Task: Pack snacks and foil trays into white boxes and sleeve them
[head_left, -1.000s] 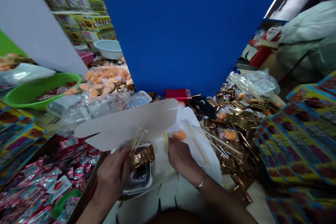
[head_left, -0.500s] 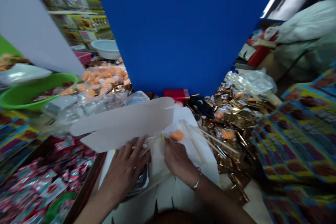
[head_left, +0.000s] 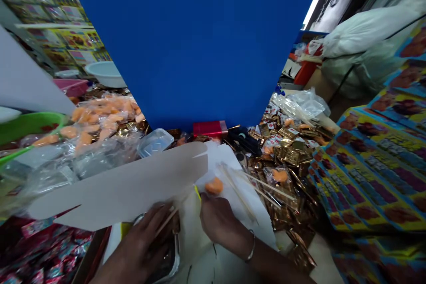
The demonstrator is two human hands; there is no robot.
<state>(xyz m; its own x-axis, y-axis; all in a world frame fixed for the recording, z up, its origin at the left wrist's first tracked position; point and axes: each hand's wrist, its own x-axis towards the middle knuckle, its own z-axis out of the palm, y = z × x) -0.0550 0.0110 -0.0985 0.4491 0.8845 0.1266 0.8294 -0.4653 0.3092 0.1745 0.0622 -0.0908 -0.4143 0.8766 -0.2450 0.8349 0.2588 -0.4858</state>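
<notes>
My left hand [head_left: 146, 239] is closed, its fingers curled over a clear plastic tray [head_left: 175, 257]. A thin wooden stick [head_left: 168, 222] shows between thumb and forefinger; blur and the fingers cover part of it. My right hand [head_left: 218, 219], with a bangle at the wrist, pinches the yellow-edged rim of a pale cardboard sheet [head_left: 133, 182]. One long flap of that sheet stretches to the left. Just beyond my right fingertips an orange piece [head_left: 214, 185] lies on white paper [head_left: 239, 191]. Thin pale sticks [head_left: 262, 182] lie across the paper's right side.
Gold-wrapped packets [head_left: 293, 151] are heaped at right beside stacked printed boxes [head_left: 366, 168]. Behind stands a blue panel [head_left: 213, 44], with a red box [head_left: 209, 128] at its foot. Orange pieces in plastic [head_left: 103, 115], a green basin [head_left: 33, 124] and red packets [head_left: 63, 253] fill the left.
The view has turned somewhat, so most things sit further left and lower. My left hand has shifted left and towards me. My right hand keeps its pinch on the cardboard's edge.
</notes>
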